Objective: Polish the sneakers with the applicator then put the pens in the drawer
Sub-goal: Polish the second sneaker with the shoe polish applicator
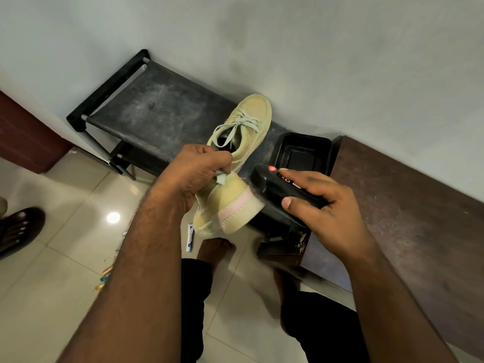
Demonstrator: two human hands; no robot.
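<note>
— Where are we?

— Polishing, I judge. My left hand (195,176) pinches the near sneaker (227,205) at its collar, lifted off the table (162,113). My right hand (322,203) curls round the black applicator (275,186), touching the heel.

— And the rest?

— The far sneaker (248,121) lies on the table. Pens and drawer: none clearly seen, not started.

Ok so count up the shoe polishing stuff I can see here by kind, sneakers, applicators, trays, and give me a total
Sneakers: 2, one held up in the left hand (held sneaker), one resting on the black rack (resting sneaker)
Applicators: 1, the black applicator gripped in the right hand
Trays: 1, the empty black tray
Total: 4
</note>
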